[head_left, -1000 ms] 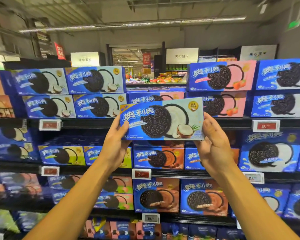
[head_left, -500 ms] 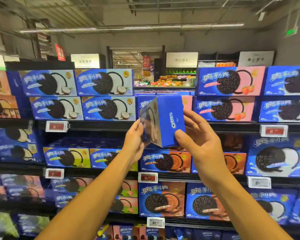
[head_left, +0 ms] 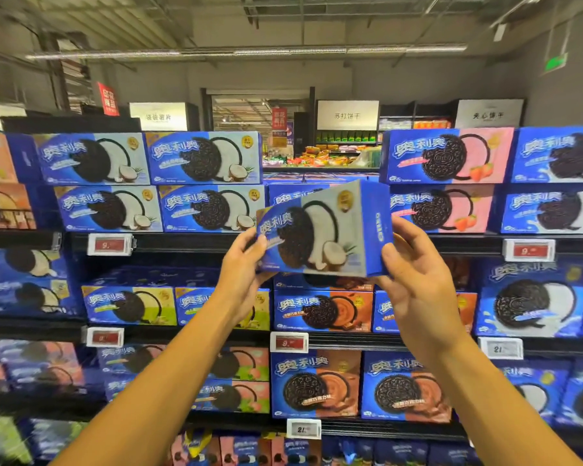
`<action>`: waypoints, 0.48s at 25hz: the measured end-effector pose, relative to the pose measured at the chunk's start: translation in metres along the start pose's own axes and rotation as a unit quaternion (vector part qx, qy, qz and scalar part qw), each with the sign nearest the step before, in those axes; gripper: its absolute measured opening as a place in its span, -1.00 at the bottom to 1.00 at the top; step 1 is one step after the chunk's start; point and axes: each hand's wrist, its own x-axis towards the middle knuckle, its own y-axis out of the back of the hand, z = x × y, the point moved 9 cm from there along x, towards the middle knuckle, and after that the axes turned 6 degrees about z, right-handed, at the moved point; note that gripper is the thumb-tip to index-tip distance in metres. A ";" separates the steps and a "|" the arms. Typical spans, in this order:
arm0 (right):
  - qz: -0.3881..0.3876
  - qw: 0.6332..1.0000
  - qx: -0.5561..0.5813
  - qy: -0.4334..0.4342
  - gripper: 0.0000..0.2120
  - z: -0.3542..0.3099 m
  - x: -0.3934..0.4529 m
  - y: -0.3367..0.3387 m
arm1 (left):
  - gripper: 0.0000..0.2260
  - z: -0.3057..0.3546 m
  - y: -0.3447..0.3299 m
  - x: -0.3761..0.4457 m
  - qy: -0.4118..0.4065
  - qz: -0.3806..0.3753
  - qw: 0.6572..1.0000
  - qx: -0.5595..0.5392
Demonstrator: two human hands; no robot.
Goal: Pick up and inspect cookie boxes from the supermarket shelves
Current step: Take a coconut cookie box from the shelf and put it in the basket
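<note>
Coconut cookie box [head_left: 317,237] held up in the air in front of the top shelf [head_left: 283,242], off the stock, turned at an angle so the front face and the blue end flap both show. Judged purpose: inspection, rotating the box to read more than one side.

Left hand [head_left: 241,274] grips the box's left end, fingers curled behind it, thumb on the front near the lower corner. Right hand [head_left: 418,280] pinches the right end flap, thumb on the lower corner of the flap, fingers spread along its far edge. Both grips clamped on the box at opposite ends, which looks like a two-point hold for twisting without covering the printed face.

Relative to the held box: matching coconut boxes [head_left: 212,208] stacked two high just to its left on the same shelf; pink strawberry boxes [head_left: 448,183] just to its right; a gap in the stock right behind it, probably its slot. Chocolate boxes [head_left: 320,312] on the shelf below it. Red price tag [head_left: 110,244] on the shelf edge to the left.

Pick-up looks done, inspection underway. Tilted box could slip at the right corner pinch.
</note>
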 end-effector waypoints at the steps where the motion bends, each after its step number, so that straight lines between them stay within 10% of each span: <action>1: 0.011 0.999 0.025 -0.017 -0.69 0.003 0.004 0.007 | -0.82 0.008 0.003 -0.003 -0.015 -0.005 1.000 -0.003; 12: 0.048 0.989 0.082 -0.117 -0.49 0.034 0.018 0.040 | -0.65 0.036 0.006 -0.027 -0.039 -0.019 0.997 -0.058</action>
